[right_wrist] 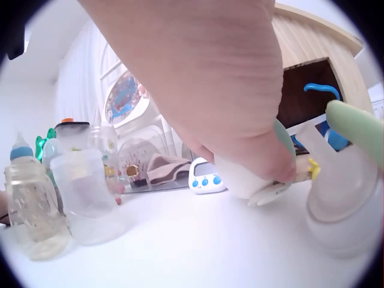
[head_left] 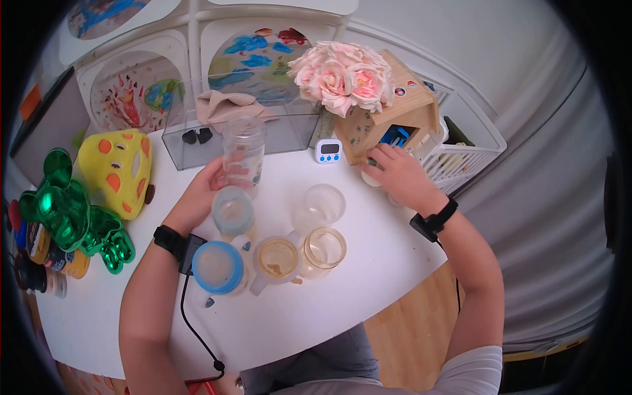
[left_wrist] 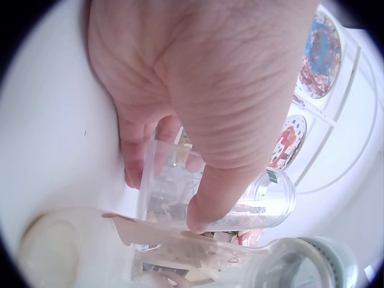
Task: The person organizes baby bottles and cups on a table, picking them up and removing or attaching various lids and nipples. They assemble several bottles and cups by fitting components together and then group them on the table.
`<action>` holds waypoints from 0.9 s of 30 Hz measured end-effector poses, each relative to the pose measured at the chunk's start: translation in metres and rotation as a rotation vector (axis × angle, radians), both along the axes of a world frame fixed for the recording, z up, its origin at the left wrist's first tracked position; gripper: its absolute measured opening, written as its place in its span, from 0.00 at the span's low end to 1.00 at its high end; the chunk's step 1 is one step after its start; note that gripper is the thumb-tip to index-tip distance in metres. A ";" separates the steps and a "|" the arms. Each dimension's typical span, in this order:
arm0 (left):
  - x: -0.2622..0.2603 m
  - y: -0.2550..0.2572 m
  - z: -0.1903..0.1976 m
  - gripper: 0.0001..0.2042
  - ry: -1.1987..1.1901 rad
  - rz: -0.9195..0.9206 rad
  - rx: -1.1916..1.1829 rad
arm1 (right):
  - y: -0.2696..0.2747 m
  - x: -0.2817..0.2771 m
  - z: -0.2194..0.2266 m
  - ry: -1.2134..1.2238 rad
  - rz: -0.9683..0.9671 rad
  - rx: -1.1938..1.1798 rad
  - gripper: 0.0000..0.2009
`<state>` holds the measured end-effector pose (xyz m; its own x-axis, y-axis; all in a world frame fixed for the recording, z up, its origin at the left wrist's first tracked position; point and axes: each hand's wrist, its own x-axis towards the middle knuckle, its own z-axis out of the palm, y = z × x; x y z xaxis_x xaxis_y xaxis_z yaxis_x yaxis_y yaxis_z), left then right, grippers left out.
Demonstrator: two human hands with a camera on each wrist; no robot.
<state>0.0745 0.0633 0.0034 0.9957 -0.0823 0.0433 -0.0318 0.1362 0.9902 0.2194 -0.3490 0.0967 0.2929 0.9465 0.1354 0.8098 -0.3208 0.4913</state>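
Note:
In the head view my left hand grips a clear bottle at the back of the group. The left wrist view shows the thumb and fingers around that bottle, close above a bottle lying across the lower edge of the view. Beside the wooden house, my right hand is curled over a white rounded piece with a pale green part; its kind I cannot tell. Closer to me stand a grey-capped bottle, a blue-lidded bottle, a handled bottle, an open amber-tinted bottle and a frosted container.
A white timer stands near a clear box with a pink cloth. Pink flowers lean on the wooden house. A yellow plush and green shiny figure sit left. A translucent funnel-shaped part stands right.

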 end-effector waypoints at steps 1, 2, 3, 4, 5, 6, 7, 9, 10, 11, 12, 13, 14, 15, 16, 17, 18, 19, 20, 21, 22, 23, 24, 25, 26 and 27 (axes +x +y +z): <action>0.000 0.000 0.000 0.35 -0.006 0.000 0.019 | 0.000 -0.004 0.006 -0.024 -0.009 0.026 0.20; 0.000 0.001 -0.001 0.35 -0.005 0.005 0.015 | -0.002 -0.010 0.014 -0.024 -0.004 0.022 0.20; 0.000 0.001 -0.002 0.35 -0.006 -0.008 -0.003 | -0.001 -0.020 0.028 0.043 -0.030 0.093 0.23; 0.001 0.002 -0.002 0.35 -0.007 -0.020 -0.021 | -0.001 -0.030 0.043 0.109 -0.054 0.163 0.25; 0.001 0.002 -0.003 0.35 -0.007 -0.003 -0.024 | -0.004 -0.035 0.058 0.137 -0.048 0.194 0.29; 0.001 0.003 -0.003 0.35 -0.014 -0.011 -0.014 | -0.006 -0.042 0.073 0.140 -0.028 0.193 0.29; 0.000 0.004 -0.003 0.35 -0.017 -0.022 -0.002 | -0.008 -0.050 0.086 0.238 -0.068 0.296 0.30; 0.001 0.004 -0.004 0.36 -0.019 -0.017 -0.006 | -0.015 -0.061 0.113 0.418 -0.147 0.463 0.34; 0.001 0.004 -0.005 0.36 -0.029 -0.025 -0.013 | -0.018 -0.064 0.127 0.495 -0.184 0.526 0.36; 0.002 0.006 -0.006 0.36 -0.030 -0.020 -0.015 | -0.020 -0.071 0.144 0.446 -0.193 0.507 0.39; 0.004 0.007 -0.007 0.36 -0.020 -0.028 -0.016 | -0.022 -0.069 0.152 0.444 -0.190 0.503 0.39; 0.003 0.007 -0.007 0.37 -0.009 -0.035 -0.016 | -0.022 -0.064 0.159 0.512 -0.069 0.619 0.39; 0.002 0.007 -0.007 0.37 -0.010 -0.032 -0.017 | -0.019 -0.060 0.166 0.579 0.053 0.735 0.40; 0.002 0.007 -0.007 0.37 -0.030 -0.037 -0.022 | -0.013 -0.057 0.173 0.580 0.055 0.734 0.40; 0.001 0.007 -0.007 0.38 -0.050 -0.043 -0.028 | -0.003 -0.054 0.180 0.696 0.127 0.803 0.39; 0.003 0.009 -0.012 0.38 -0.051 -0.042 -0.027 | 0.008 -0.050 0.184 0.812 0.200 0.871 0.39; 0.006 0.012 -0.020 0.39 -0.058 -0.046 -0.020 | 0.021 -0.047 0.185 0.811 0.201 0.873 0.39; 0.007 0.013 -0.022 0.40 -0.067 -0.050 -0.012 | 0.036 -0.045 0.184 0.919 0.226 0.896 0.38; 0.006 0.014 -0.021 0.40 -0.069 -0.050 -0.009 | 0.051 -0.045 0.182 1.027 0.254 0.917 0.37; 0.003 0.013 -0.019 0.41 -0.069 -0.055 -0.017 | 0.065 -0.045 0.177 1.025 0.260 0.917 0.37; 0.002 0.013 -0.018 0.42 -0.069 -0.058 -0.027 | 0.078 -0.043 0.170 1.063 0.271 0.896 0.36; 0.002 0.014 -0.017 0.42 -0.074 -0.053 -0.028 | 0.089 -0.041 0.163 1.100 0.281 0.873 0.36; 0.002 0.014 -0.018 0.42 -0.075 -0.050 -0.033 | 0.098 -0.040 0.155 1.100 0.284 0.866 0.36; 0.003 0.013 -0.019 0.43 -0.075 -0.049 -0.039 | 0.105 -0.039 0.146 1.102 0.285 0.857 0.36; 0.003 0.012 -0.019 0.43 -0.076 -0.047 -0.043 | 0.111 -0.037 0.139 1.107 0.284 0.849 0.36; 0.002 0.012 -0.019 0.42 -0.077 -0.049 -0.043 | 0.115 -0.035 0.133 1.120 0.278 0.850 0.36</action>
<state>0.0768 0.0756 -0.0155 0.9841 -0.1278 0.1237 -0.0994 0.1815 0.9783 0.1849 -0.2339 0.2292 0.4443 0.7399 0.5051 0.7188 0.0421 -0.6939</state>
